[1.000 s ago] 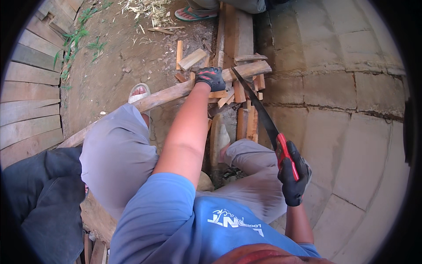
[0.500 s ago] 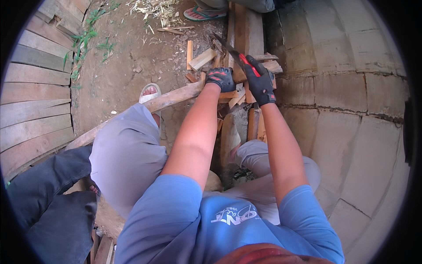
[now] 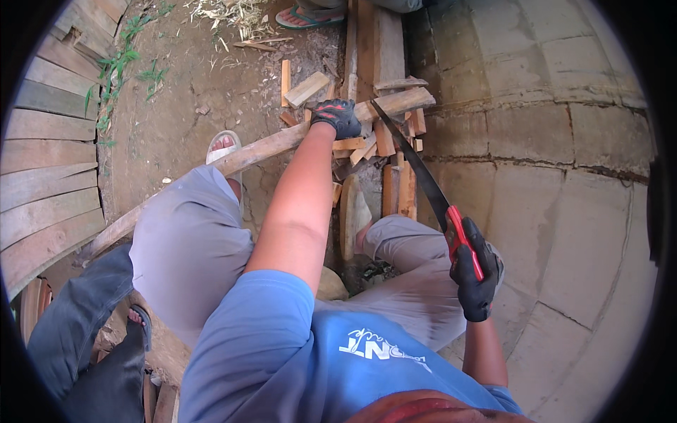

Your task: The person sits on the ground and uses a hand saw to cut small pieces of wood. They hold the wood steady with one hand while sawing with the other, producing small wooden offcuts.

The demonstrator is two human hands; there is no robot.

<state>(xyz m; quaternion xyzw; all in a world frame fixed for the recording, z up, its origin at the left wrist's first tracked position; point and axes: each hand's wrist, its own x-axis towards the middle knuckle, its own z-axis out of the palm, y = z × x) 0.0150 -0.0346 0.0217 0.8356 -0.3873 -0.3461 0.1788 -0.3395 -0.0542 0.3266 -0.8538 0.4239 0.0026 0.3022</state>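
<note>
My gloved left hand (image 3: 337,118) is closed over a long wooden board (image 3: 271,144), pressing on it towards its far right end. Farther right and closer to my body, my gloved right hand (image 3: 475,271) grips the red handle of a handsaw (image 3: 425,176). The dark curved blade slants up and left from that hand. Its tip crosses the board just right of my left hand; whether the teeth touch the wood I cannot tell. Beneath the board's far end lie several wood offcuts (image 3: 384,139).
A concrete block wall (image 3: 536,211) runs along the right. Thick timbers (image 3: 388,49) lie at the top, beside another person's sandalled foot (image 3: 310,17). Wooden planks (image 3: 49,169) line the left. Another person's dark-trousered legs (image 3: 88,310) are at lower left.
My right hand has drawn the saw back towards my body and to the right, so its blade now shows across the board. My left hand keeps its hold on the board.
</note>
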